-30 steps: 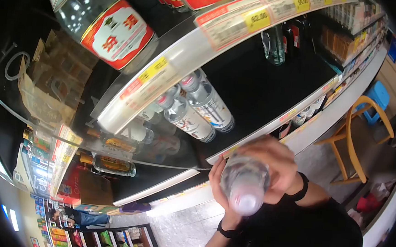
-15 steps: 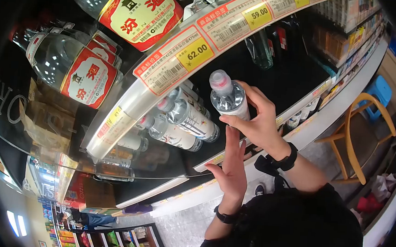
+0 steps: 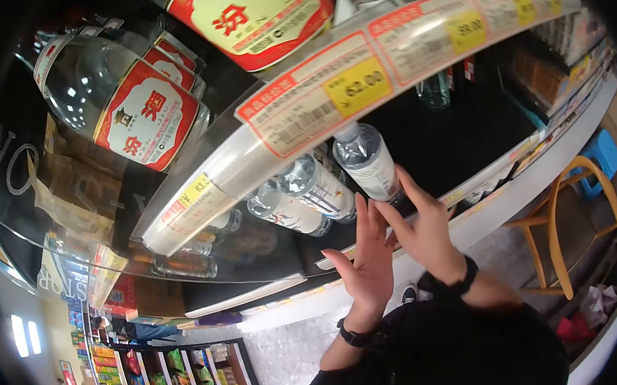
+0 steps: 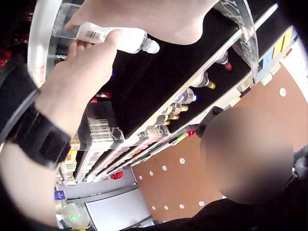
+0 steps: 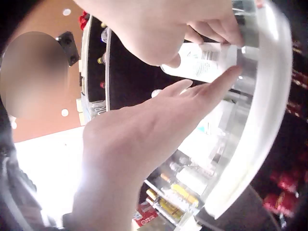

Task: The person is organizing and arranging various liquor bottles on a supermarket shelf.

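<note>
A clear bottle with a white label and barcode (image 3: 373,170) stands tilted in the head view, beside two similar bottles with painted labels. Its cap is partly hidden by the shelf edge above. My right hand (image 3: 431,233) holds its lower part between thumb and fingers; the left wrist view shows that thumb lying on the label (image 4: 126,39). The left hand (image 3: 367,268) is palm up just below, fingers straight and thumb spread. In the right wrist view, the left hand's fingertips (image 5: 231,72) reach close beside the bottle's lower end.
A curved price-tag strip (image 3: 315,100) overhangs the bottles. Above it are large bottles with red-and-white labels (image 3: 149,120). To the right stand a wooden chair (image 3: 564,225) and a blue stool (image 3: 600,163). Snack shelves (image 3: 188,374) are at the lower left.
First both hands held the bottle close to the body. The right hand then carried it to the shelf and lowered it beside the others, while the left hand let go and opened flat.
</note>
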### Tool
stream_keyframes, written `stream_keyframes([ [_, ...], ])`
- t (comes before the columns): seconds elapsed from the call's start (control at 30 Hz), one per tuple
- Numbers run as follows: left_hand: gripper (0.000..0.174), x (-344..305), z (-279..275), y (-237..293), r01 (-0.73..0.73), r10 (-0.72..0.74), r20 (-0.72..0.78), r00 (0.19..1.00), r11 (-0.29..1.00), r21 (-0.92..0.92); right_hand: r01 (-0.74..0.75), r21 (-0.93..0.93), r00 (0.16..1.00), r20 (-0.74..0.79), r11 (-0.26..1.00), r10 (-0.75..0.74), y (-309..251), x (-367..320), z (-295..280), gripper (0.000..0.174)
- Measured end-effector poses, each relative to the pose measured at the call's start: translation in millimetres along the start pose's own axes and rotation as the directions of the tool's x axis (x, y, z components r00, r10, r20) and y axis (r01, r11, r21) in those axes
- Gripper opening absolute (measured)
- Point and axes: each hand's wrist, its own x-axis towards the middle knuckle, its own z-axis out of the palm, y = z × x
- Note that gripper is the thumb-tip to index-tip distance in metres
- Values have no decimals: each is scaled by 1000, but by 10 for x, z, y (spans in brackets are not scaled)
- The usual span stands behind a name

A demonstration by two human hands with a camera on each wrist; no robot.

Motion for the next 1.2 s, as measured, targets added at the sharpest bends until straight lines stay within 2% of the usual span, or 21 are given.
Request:
stream_keyframes([
  [0.1,116,2,-20,37,103,-103,-39,994,995,-15,58,-54,996,71,997,-54,55,-238,-53,60],
  [0.2,116,89,-52,74,103,-104,-19,994,994,-44,47,-12,994,98,999,-46,-18,-211,8,59],
  [0.23,115,133,-28,63,76,-83,-67,994,993,-92,46,-9,994,98,999,-45,-50,-180,29,59],
  [0.3,114,182,-87,79,104,-108,-56,993,992,-71,-96,23,973,215,995,89,-93,-96,63,59],
  [0.43,108,252,-110,87,110,-110,-19,994,994,-22,21,-19,966,258,1000,-15,87,153,201,59],
  [0.53,105,240,-126,60,89,-89,-30,996,996,13,-23,18,951,310,1000,16,105,281,296,59],
  [0.6,104,226,-132,64,68,-67,-31,997,998,20,-111,5,946,306,994,104,119,318,345,59],
  [0.63,103,207,-135,73,76,-74,-51,996,997,26,-101,9,945,313,995,93,70,314,327,59],
  [0.7,102,162,-166,90,49,-47,-95,994,999,21,-249,29,896,385,968,219,-60,224,258,53],
  [0.73,101,131,-202,100,56,-55,-86,995,998,20,-235,29,888,413,972,203,-43,162,269,53],
  [0.77,99,104,-224,98,88,-86,-58,995,996,25,-171,51,951,268,984,152,5,70,235,48],
  [0.8,96,31,-229,36,74,-64,-109,992,993,89,-61,87,979,201,994,42,24,60,282,44],
  [0.83,90,9,-254,27,39,-28,-162,986,997,67,-88,126,981,181,988,64,-39,25,279,36],
  [0.87,84,2,-278,24,36,-26,-182,983,998,54,-126,92,967,235,988,101,-42,63,284,35],
  [0.93,71,-156,-416,-99,64,-41,-106,994,971,229,-22,212,991,130,977,-5,129,-137,280,30],
  [0.97,55,-163,-316,-53,29,3,-194,981,986,162,-114,299,991,101,947,88,78,-280,209,28],
  [1.0,55,-176,-310,-94,-40,75,-258,963,989,139,-189,383,976,178,904,129,49,-254,168,25],
  [1.07,40,-296,-377,-128,-14,78,-300,951,977,212,-178,393,980,152,902,127,77,-349,182,19],
  [1.13,39,-596,-491,-136,32,54,-350,935,972,234,-139,372,980,188,918,72,86,-544,215,16],
  [1.2,35,-738,-599,-147,-101,214,-362,907,947,306,-161,389,983,140,907,115,4,-651,317,15],
])
